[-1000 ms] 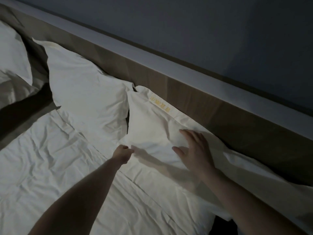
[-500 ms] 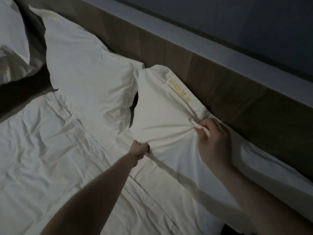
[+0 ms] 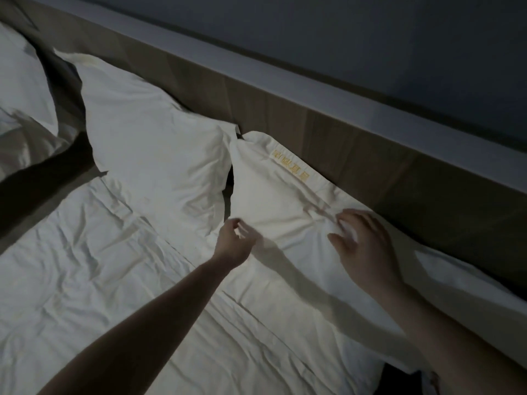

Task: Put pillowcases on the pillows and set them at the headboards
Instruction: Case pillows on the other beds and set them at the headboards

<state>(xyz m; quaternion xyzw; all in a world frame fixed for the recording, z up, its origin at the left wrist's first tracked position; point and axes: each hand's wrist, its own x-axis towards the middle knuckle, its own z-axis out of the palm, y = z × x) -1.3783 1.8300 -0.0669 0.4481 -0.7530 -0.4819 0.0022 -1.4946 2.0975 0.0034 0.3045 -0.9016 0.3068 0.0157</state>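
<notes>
- Head view, dim light: a bed covered with a creased white cotton sheet [image 3: 94, 280] runs along a brown wood-grain headboard [image 3: 356, 143] topped by a pale grey ledge [image 3: 313, 78]; a dark blue-grey wall [image 3: 370, 38] rises behind it.
- A plump white pillow in a white pillowcase [image 3: 154, 155] leans against the headboard at left of centre; its upper corner flap rests on the wood.
- Just to its right lies a second white pillow whose case carries a yellow embroidered strip along its hem [image 3: 273, 203]; its long edge lies against the headboard, and a narrow dark gap separates it from the first pillow; the yellow embroidered strip [image 3: 291, 166] sits near the headboard side; its characters are too small to read.
- The left hand [image 3: 235, 243] hovers at the near left edge of the embroidered pillow; its fingers are loosely curled and spread, gripping nothing.
- The right hand [image 3: 362, 249] rests palm down on the same pillow; its fingers are spread and slightly bent over a bunched fold of the case; whether the fingertips pinch the cloth, I cannot tell.
- The hands are well apart, one to each side of the creased middle of the pillow.
- At the far left edge, more rumpled white bedding [image 3: 20, 89] lies beyond a dark shadowed gap.
</notes>
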